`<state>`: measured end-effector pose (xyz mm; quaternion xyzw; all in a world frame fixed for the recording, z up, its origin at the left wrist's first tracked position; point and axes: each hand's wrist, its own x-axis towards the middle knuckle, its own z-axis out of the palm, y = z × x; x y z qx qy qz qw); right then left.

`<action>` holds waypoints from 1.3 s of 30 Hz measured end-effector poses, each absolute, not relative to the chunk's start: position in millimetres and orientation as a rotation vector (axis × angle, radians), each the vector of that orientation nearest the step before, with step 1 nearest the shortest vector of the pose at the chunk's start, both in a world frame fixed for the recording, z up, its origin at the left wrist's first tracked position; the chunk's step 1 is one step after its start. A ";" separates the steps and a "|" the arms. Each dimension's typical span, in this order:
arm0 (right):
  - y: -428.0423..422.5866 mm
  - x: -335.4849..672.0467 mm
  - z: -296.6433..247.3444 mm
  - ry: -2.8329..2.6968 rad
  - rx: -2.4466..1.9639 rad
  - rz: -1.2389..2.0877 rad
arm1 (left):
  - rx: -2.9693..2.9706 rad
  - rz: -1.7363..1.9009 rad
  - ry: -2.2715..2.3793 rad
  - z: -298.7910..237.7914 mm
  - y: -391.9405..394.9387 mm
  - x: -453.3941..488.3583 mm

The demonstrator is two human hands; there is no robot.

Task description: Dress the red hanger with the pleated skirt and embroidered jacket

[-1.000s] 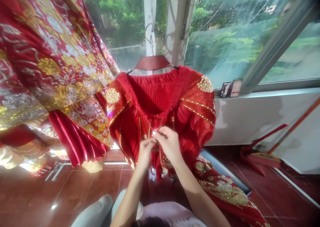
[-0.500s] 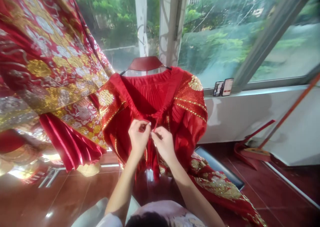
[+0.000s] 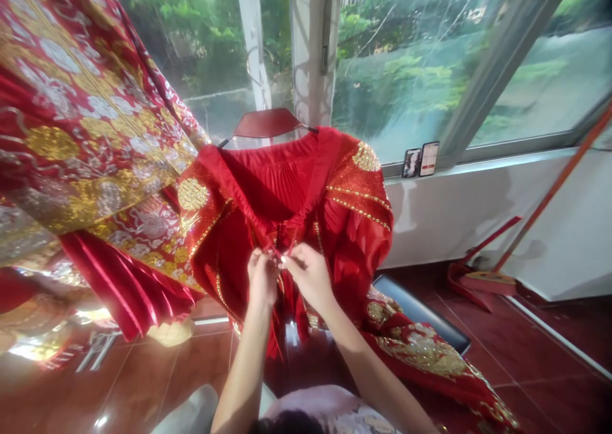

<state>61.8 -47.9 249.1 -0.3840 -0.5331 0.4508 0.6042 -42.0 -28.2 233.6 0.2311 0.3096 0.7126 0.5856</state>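
Observation:
A red garment (image 3: 356,192) with gold trim and round gold patches hangs by its shoulders from a dark red hanger (image 3: 266,123) in front of me. Thin red ties (image 3: 277,252) come down from its gathered neckline and cross between my hands. My left hand (image 3: 262,273) is closed, pinching one tie just below the neckline. Close beside it, my right hand (image 3: 306,269) pinches the other tie between thumb and forefinger. The fingertips nearly touch, and they partly hide the crossing of the ties.
An embroidered red-and-gold garment (image 3: 95,122) hangs at the left. Two phones (image 3: 421,160) lean on the window sill. A broom (image 3: 490,281) and a red dustpan (image 3: 471,287) stand at the right, near a dark flat-topped piece (image 3: 430,319) behind the skirt.
My hands have moved slightly down, and the ties now cross between them where one strand stood upright before. The view has shifted a little to the right.

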 end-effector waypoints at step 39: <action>-3.3 182.6 350.7 -1.917 -0.996 0.206 | 2.131 1.795 1.517 375.3 -14.3 -131.8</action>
